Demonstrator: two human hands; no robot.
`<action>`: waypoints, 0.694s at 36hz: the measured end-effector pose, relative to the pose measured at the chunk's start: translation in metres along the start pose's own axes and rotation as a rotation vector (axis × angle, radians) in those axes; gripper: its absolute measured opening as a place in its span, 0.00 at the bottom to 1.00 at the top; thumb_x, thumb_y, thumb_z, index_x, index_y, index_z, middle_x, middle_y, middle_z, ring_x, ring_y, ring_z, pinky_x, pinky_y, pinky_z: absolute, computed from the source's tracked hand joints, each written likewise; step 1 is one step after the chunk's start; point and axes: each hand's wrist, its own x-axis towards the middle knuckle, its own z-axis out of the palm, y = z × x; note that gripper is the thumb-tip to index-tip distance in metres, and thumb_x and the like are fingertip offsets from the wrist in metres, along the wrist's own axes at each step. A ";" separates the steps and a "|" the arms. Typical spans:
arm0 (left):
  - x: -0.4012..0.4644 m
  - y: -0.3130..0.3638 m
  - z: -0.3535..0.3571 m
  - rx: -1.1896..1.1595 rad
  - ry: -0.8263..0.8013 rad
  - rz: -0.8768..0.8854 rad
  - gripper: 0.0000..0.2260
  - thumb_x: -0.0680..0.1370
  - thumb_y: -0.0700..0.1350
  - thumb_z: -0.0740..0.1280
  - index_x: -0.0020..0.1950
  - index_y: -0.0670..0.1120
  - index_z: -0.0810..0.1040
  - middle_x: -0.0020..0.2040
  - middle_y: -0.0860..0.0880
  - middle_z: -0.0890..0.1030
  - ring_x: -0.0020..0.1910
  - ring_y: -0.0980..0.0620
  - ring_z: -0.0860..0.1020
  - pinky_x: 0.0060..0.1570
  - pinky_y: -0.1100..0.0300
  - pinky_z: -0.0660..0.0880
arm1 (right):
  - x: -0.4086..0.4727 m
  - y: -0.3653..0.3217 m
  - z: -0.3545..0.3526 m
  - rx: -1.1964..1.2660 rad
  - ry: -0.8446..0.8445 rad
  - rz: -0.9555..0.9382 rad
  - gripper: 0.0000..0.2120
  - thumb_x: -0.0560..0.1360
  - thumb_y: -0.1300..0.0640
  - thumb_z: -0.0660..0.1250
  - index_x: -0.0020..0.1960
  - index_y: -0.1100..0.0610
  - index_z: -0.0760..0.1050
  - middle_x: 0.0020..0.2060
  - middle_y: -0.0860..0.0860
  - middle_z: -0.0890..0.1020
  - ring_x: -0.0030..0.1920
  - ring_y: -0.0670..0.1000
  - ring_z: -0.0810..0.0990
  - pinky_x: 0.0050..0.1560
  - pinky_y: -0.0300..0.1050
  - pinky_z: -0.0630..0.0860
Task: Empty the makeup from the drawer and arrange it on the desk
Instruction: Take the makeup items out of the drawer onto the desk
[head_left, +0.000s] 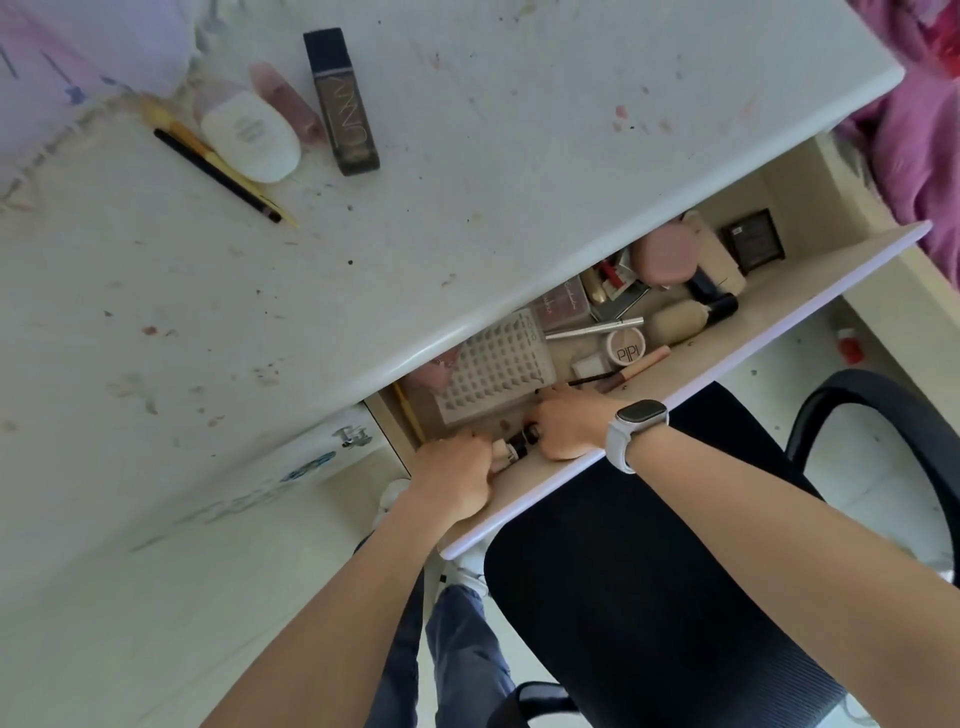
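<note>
Both hands reach into the open drawer (727, 332); left hand (457, 480) curls round a small beige-and-black tube (511, 451); right hand (569, 423) grips its dark end; more makeup fills the drawer rightward; a foundation bottle (340, 101) lies far left on the desk (467, 208)

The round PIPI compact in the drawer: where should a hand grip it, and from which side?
Probably from above. The round PIPI compact lies flat, lid up, in the open drawer, so a grip across its rim suits it. A silver pen crowds its far side and a pink pencil its near side, so place fingertips between them.
</note>
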 end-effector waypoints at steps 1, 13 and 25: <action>-0.001 0.000 -0.001 -0.001 0.003 -0.007 0.11 0.78 0.42 0.59 0.60 0.45 0.71 0.58 0.45 0.75 0.54 0.43 0.76 0.47 0.54 0.70 | -0.001 0.000 0.000 0.013 0.021 0.000 0.20 0.74 0.56 0.56 0.66 0.53 0.70 0.65 0.53 0.68 0.65 0.54 0.64 0.59 0.51 0.67; -0.021 -0.010 -0.015 -0.517 0.274 -0.074 0.04 0.79 0.42 0.60 0.53 0.43 0.69 0.46 0.46 0.75 0.46 0.45 0.75 0.41 0.58 0.67 | -0.009 -0.003 -0.016 0.133 -0.105 0.004 0.13 0.77 0.57 0.57 0.58 0.61 0.73 0.52 0.57 0.79 0.51 0.56 0.77 0.53 0.48 0.74; -0.061 -0.029 -0.061 -1.049 0.424 -0.138 0.01 0.77 0.44 0.63 0.48 0.49 0.74 0.43 0.48 0.81 0.41 0.49 0.80 0.44 0.52 0.77 | -0.064 -0.013 -0.044 0.519 0.038 -0.106 0.09 0.77 0.56 0.63 0.57 0.53 0.72 0.48 0.50 0.78 0.48 0.52 0.76 0.48 0.44 0.71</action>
